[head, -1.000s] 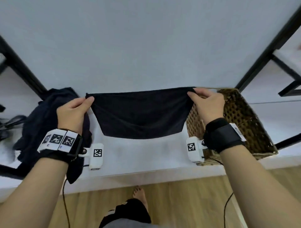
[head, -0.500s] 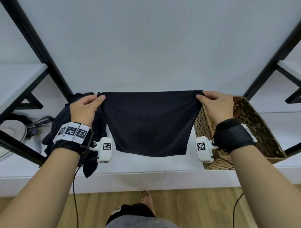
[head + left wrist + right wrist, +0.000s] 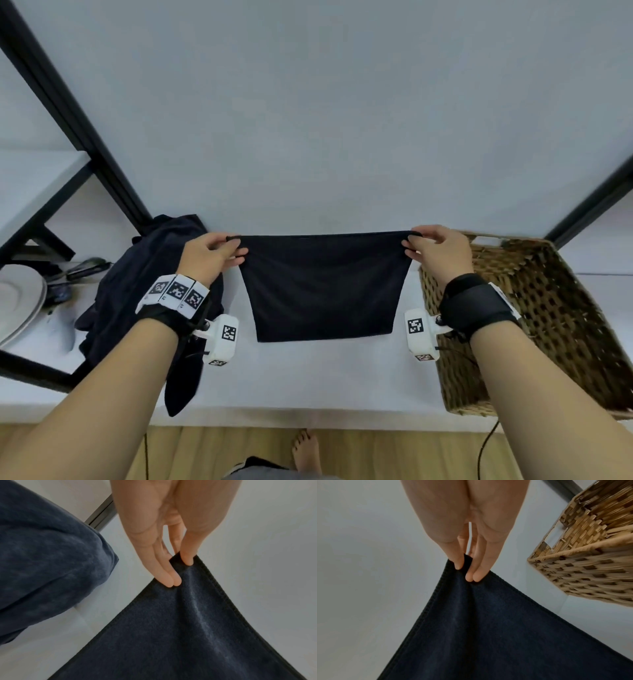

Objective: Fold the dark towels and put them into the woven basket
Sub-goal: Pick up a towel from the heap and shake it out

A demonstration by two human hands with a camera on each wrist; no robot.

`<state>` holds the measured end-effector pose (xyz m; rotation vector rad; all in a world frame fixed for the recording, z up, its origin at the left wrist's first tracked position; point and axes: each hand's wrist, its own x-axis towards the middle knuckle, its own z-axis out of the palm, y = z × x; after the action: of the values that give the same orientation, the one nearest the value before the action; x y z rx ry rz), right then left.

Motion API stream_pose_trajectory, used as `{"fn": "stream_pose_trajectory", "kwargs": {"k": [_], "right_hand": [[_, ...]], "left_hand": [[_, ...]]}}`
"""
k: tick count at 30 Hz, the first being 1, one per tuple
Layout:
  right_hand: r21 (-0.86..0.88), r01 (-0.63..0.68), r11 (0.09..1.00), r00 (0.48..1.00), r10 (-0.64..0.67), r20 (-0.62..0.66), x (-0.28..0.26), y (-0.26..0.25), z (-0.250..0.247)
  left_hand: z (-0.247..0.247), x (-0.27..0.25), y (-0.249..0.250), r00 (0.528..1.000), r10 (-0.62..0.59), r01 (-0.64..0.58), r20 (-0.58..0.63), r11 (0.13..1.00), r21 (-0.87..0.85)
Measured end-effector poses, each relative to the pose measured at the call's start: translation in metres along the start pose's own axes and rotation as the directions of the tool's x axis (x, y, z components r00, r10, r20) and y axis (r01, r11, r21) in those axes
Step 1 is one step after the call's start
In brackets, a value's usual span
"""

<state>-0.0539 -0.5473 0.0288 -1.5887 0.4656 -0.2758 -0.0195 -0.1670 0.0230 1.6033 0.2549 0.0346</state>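
A dark towel [image 3: 323,287] hangs stretched flat between my two hands above the white shelf [image 3: 308,383]. My left hand [image 3: 230,247] pinches its upper left corner, thumb against fingers, as the left wrist view shows [image 3: 180,566]. My right hand [image 3: 414,245] pinches the upper right corner [image 3: 467,568]. The towel's [image 3: 197,628] lower edge hangs free just over the shelf. A heap of dark towels [image 3: 137,291] lies left of my left hand. The woven basket [image 3: 548,308] stands to the right, beside my right wrist; what I see of its inside holds nothing.
Black frame posts rise at the back left [image 3: 68,113] and back right [image 3: 589,202]. A white plate [image 3: 17,301] and dark utensils [image 3: 82,270] lie on the shelf at far left. The wooden floor [image 3: 376,452] and a bare foot [image 3: 305,452] show below the shelf's front edge.
Both hands have raised the towel and pulled its top edge taut. The view has tilted upward, so more of the wall and shelf shows.
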Motion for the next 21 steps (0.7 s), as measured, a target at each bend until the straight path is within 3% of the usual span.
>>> {"fn": "stream_pose_trajectory", "kwargs": {"k": [7, 12, 16, 21], "right_hand": [[0.036, 0.084, 0.996, 0.995, -0.082, -0.05, 0.014, -0.003, 0.0], [0.078, 0.005, 0.997, 1.0, -0.004, -0.013, -0.012, 0.037, -0.011], [0.03, -0.143, 0.989, 0.989, 0.141, 0.041, -0.042, 0.099, -0.024], [-0.095, -0.352, 0.931, 0.932, 0.357, 0.054, -0.075, 0.173, -0.032]], "left_hand": [[0.014, 0.01, 0.003, 0.997, 0.063, -0.066, -0.048, 0.995, -0.076], [0.009, -0.011, -0.026, 0.998, 0.053, -0.053, -0.015, 0.999, -0.002], [0.0, -0.032, -0.075, 0.997, -0.078, 0.075, 0.012, 0.987, 0.14], [-0.007, -0.052, -0.14, 0.956, -0.277, 0.234, 0.091, 0.915, 0.327]]}}
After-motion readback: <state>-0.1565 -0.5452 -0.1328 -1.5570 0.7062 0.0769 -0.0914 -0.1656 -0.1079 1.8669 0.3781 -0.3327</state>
